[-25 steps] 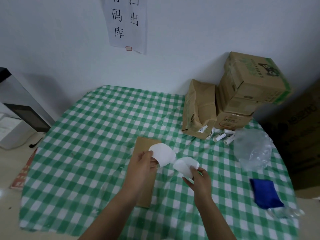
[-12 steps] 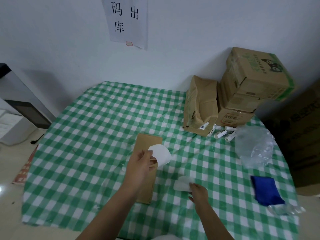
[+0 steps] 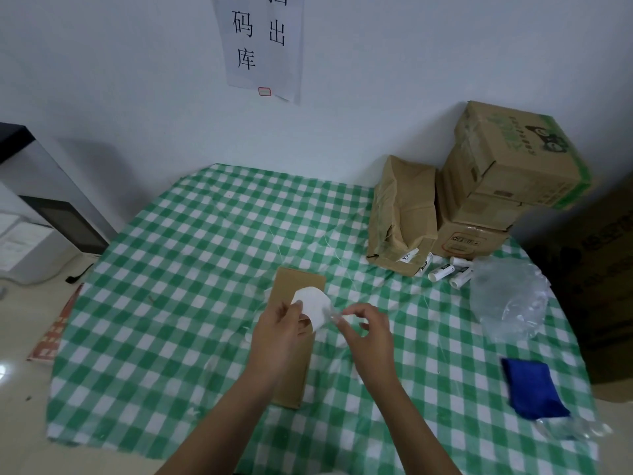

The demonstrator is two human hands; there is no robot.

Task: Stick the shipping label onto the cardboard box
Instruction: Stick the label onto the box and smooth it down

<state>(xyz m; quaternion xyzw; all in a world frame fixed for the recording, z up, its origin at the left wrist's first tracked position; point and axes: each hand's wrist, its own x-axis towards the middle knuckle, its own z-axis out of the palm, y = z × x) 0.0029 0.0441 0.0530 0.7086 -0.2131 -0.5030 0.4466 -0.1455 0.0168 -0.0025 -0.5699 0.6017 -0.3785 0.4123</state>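
Observation:
A flat brown cardboard box lies lengthwise on the green checked tablecloth, in the middle of the table. Just above it I hold a white shipping label, curled. My left hand pinches the label's left edge and covers the middle of the box. My right hand is at the label's right edge, thumb and forefinger closed on it. The label's underside is hidden from me.
Stacked cardboard boxes and a brown paper package stand at the back right, with small white tubes in front. A clear plastic bag and a blue cloth lie to the right. A printer sits left.
My right hand set a white piece down on the cloth, then rose back to the label's right edge. My left hand kept hold of the label above the box.

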